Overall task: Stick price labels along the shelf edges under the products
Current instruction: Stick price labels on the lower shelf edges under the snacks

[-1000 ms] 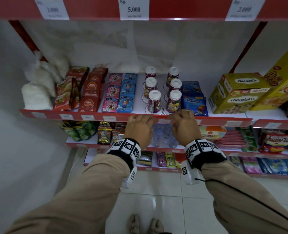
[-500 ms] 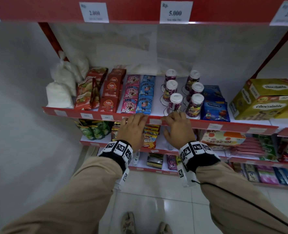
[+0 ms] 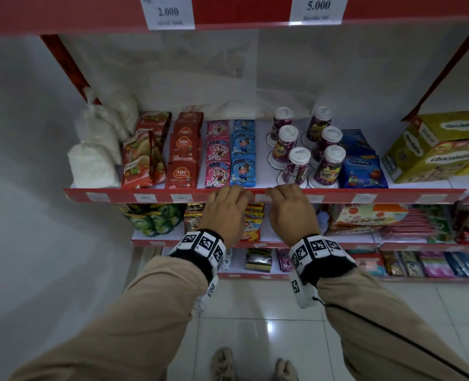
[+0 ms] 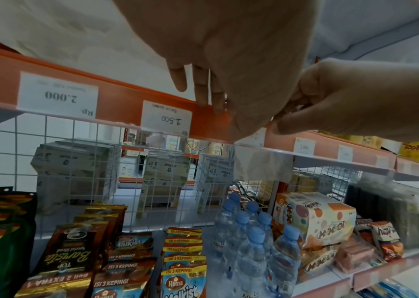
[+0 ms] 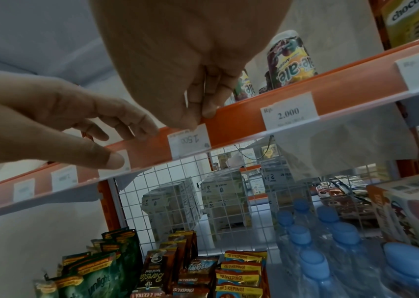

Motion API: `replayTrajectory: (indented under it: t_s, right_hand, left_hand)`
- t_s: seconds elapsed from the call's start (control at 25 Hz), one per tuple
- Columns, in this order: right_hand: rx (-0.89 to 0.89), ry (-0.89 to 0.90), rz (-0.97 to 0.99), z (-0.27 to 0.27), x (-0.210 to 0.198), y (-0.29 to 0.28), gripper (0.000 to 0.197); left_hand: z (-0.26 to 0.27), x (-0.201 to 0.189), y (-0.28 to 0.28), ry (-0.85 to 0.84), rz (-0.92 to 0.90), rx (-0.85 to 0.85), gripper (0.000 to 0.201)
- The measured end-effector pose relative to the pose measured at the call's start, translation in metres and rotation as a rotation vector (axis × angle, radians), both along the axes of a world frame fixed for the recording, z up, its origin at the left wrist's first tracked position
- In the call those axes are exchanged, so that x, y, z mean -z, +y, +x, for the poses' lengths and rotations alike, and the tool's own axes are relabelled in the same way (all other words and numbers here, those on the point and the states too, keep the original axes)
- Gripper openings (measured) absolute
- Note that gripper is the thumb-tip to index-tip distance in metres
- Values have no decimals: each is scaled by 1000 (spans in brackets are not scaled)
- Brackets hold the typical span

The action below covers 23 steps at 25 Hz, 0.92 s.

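**Hands at the shelf edge, label between them**

Both hands are sitting further left along the red shelf edge [image 3: 392,195] than a second ago, now below the blue Top packets [image 3: 243,152] rather than the ale-ale cups [image 3: 326,167]. Left hand [image 3: 225,213] is resting straightened fingers [image 4: 203,90] on the strip, thumb pressing flat beside an already mounted 1.500 label [image 4: 167,119], holding nothing. Right hand [image 3: 291,213] is pinching the top corner of the white price label [image 5: 189,141] against the strip, fingers curled narrow around it. This label is sitting on the edge between the two hands, marked 1.500. Another 2.000 label [image 5: 289,113] is sitting further right.
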State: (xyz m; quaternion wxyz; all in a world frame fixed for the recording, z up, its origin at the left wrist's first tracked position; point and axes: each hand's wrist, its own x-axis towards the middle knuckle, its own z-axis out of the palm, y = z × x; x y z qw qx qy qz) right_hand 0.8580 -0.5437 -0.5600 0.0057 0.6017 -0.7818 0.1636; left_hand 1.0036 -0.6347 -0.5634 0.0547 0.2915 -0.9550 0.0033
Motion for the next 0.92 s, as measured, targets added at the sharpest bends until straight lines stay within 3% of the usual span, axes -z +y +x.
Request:
replayTrajectory:
  t_s: [0.32, 0.56, 0.76, 0.92]
  right_hand:
    - [48, 105, 33, 3, 3, -11, 21]
    - [91, 45, -24, 3, 7, -12, 18]
    - [27, -271, -151, -12, 5, -14, 10]
    - [157, -653, -363, -11, -3, -18, 33]
  left_hand:
    - [-2, -4, -10, -5, 71, -8, 46]
    - [-1, -2, -10, -7, 49, -16, 41]
    - [-2, -4, -14, 75, 111, -33, 38]
    - [-1, -2, -15, 148, 162, -55, 31]
